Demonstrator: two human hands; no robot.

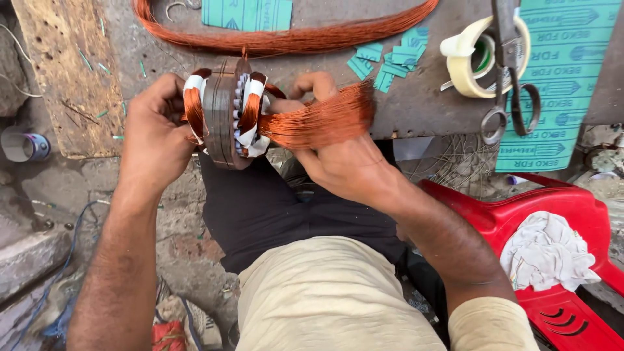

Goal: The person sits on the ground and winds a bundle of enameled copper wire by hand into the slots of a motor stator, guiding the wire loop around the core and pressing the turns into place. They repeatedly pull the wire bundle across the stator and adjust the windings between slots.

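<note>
My left hand (156, 133) grips a round metal motor stator (224, 117) on edge, its slots lined with white paper and partly filled with copper windings. My right hand (338, 156) holds a loose bundle of copper wire (322, 120) that runs from the stator's right side across my fingers. Both hands hover over my lap, just in front of a dark grey workbench (416, 104).
On the bench lie a long copper wire hank (286, 39), teal insulation paper sheets (565, 84) and cut strips (390, 62), a masking tape roll (471, 71) and scissors (510, 78). A red plastic stool (520, 221) with a white rag (546, 250) stands at right. A wooden plank (65, 71) lies at left.
</note>
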